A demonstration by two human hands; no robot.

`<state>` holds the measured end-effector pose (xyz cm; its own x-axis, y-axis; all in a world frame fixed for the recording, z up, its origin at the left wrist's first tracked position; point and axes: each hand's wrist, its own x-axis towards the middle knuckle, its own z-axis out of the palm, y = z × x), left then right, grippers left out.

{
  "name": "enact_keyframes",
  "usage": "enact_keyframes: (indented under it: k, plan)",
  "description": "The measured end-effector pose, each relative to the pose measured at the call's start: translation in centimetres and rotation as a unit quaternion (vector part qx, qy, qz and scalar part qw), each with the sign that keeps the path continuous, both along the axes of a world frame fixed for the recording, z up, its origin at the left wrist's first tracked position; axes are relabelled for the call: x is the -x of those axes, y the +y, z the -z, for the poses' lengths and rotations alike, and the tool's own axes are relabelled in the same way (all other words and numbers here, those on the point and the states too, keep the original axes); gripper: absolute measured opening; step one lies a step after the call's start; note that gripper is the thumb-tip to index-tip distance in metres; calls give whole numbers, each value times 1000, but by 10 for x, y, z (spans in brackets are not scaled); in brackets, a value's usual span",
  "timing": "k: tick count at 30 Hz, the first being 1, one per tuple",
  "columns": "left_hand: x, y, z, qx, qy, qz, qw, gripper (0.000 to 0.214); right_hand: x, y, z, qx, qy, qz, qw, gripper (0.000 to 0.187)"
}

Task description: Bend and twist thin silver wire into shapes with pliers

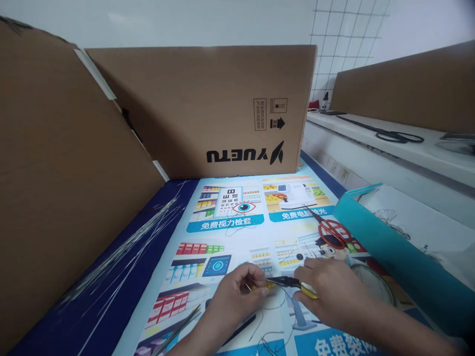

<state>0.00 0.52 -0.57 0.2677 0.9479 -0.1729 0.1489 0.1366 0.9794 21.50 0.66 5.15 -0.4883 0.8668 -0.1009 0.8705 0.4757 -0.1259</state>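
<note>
My right hand (328, 289) is closed round yellow-handled pliers (287, 283), whose dark jaws point left. My left hand (237, 289) pinches a thin wire piece (248, 287) right at the plier tips. Both hands rest low over a printed poster (237, 217) that covers the table. Loose bent wires (267, 341) lie on the poster just below the hands.
A bundle of long straight wires (122, 252) lies on the blue table surface at left. Red-handled scissors (332, 232) sit to the right above my right hand. A teal tray (393, 252) holds wire scraps. Cardboard panels (208, 109) wall off the back and left.
</note>
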Motion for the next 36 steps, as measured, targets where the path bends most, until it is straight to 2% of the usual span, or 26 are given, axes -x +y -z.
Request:
enact_keyframes:
  k: [6,11,18,21,24,31,36]
  plan:
    - [-4,-2,-2,33,-12,8,999,11,2,-2,0,16,8,-1,1000,18]
    - [-5,-4,-1,54,-63,8,997,19,0,0,0,23,5,-5,1000,18]
    - [-10,-3,-9,63,-44,0,997,15,-3,1,1,15,-6,-12,1000,18]
    - [-11,-4,-9,89,-50,5,995,14,-4,2,-2,18,-7,-15,1000,18]
    - [-9,-4,-6,104,-15,12,994,13,-5,2,-4,22,1,-19,1000,20]
    - [-7,-3,-8,82,22,11,996,23,-3,-1,-4,13,3,-8,1000,19]
    - [-9,-4,-6,69,13,-22,997,26,-3,0,-4,9,-8,-6,1000,19]
